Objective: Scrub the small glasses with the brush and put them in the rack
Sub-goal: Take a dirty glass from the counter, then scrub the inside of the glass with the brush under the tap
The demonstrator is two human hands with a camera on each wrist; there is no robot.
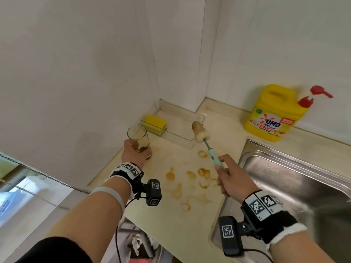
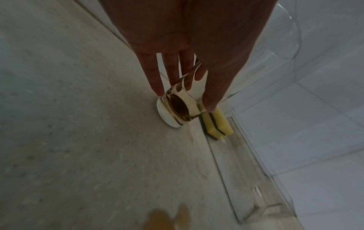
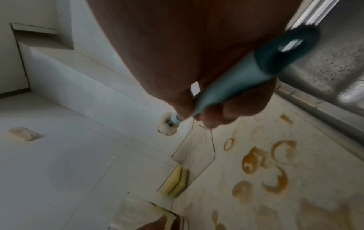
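A small glass (image 1: 137, 136) with brown residue at its bottom is gripped by my left hand (image 1: 135, 153) just at counter level, near the left wall. In the left wrist view my left hand (image 2: 185, 99) has its fingers on one side of the glass (image 2: 171, 116) and its thumb on the other. My right hand (image 1: 226, 175) grips the green handle of the brush (image 1: 213, 157), whose stained sponge head (image 1: 200, 133) points at the clear plastic rack (image 1: 180, 140). In the right wrist view my fingers are curled round the brush handle (image 3: 236, 80).
A yellow sponge (image 1: 154, 123) lies in the rack's left end. A yellow detergent bottle (image 1: 271, 112) with a red pump stands at the back right. The steel sink (image 1: 284, 177) is to the right. Brown ring stains (image 1: 203, 172) mark the counter between my hands.
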